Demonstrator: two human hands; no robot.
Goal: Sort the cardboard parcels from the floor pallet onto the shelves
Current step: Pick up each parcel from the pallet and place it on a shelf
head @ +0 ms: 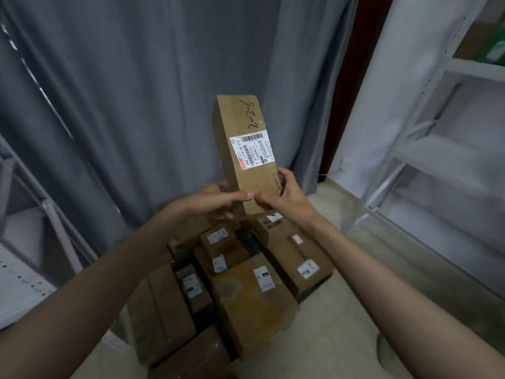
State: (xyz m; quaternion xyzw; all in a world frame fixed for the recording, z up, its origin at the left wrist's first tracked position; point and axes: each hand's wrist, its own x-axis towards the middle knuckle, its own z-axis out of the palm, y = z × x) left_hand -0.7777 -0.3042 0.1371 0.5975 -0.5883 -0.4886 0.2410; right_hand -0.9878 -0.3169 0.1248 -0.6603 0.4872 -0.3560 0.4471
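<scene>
Parcel (243,149), handwritten "2-2-6"

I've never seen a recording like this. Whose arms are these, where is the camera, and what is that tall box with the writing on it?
There is no machine here: a person wears a wide-angle camera on the head, so you look forward and down along their own bare arms. That is the only view.

Both hands hold one long cardboard box upright by its lower end. The left hand grips it from the left, thumb on the front face; the right hand grips the right edge. The box carries a white shipping label and the handwritten mark "2-2-6".

Below, on the floor, lies a pile of parcels in brown cardboard, each with its own label. Grey curtains hang behind. White metal shelves stand on the right, and part of another rack shows on the left.
</scene>
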